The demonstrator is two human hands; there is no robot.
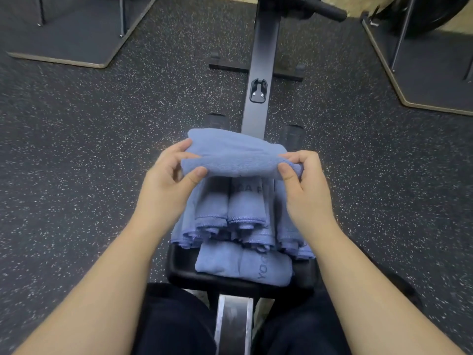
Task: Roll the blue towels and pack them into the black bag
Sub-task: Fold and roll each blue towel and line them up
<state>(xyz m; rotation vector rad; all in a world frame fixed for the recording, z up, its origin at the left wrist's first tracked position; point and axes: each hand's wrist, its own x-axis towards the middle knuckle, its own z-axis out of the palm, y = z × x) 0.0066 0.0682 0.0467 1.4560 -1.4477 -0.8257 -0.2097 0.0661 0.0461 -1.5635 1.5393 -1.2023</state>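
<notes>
The person's dark-trousered legs (166,326) fill the bottom edge, straddling a metal rail (234,326) that runs up the middle to a black seat (179,267). On the near part of that seat lies a rolled blue towel (243,265) with partly readable lettering on its side, lying crosswise. Just beyond it a pile of blue towels (230,213) is draped over the far edge of the seat, their stitched hems hanging toward the camera and overlapping the rolled one.

Above the pile, from left to right: the left hand (166,185) pinches the left end of a towel being rolled (233,155), thumb underneath and fingers curled over the top. The towel spans between both hands as a thick, loosely rolled bundle, held just over the pile. The right hand (302,180) clamps the right end in the same way, thumb pressing from the near side, fingers wrapped over.

Beyond the towels the grey beam (261,73) of an exercise machine continues away over a speckled rubber floor (76,149). A dark platform with a wooden edge (76,37) lies at the far left, and another (430,73) at the far right. The black bag does not show in this view.
</notes>
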